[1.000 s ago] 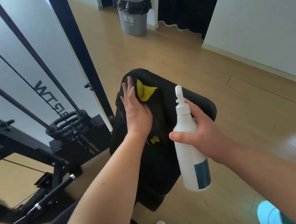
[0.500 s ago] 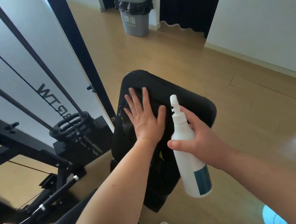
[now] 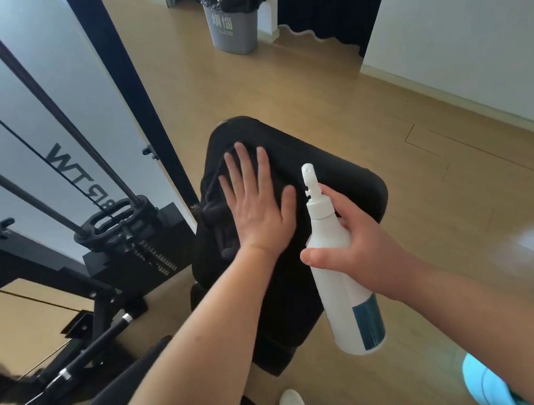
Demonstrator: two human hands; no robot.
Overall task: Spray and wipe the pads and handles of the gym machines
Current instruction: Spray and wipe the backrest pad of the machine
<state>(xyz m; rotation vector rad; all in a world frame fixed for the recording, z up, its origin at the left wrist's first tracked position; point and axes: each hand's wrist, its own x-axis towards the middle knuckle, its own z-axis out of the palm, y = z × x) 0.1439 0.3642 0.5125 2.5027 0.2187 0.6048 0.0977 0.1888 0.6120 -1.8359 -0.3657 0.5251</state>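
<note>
With the spray bottle [image 3: 344,298] gripped in the right hand [image 3: 368,251], the dark cloth [image 3: 215,210] should be pushed evenly over the seat pad [image 3: 345,180] under the flat, spread left hand [image 3: 260,212].

- bright, even daylight; a pale glare patch sits on the wooden floor [image 3: 533,233] at right.
- the black pad [image 3: 340,170] swallows detail — nearly featureless.
- wide-angle bending skews the machine frame [image 3: 125,84] at left; the lower-left corner is smeared.
</note>
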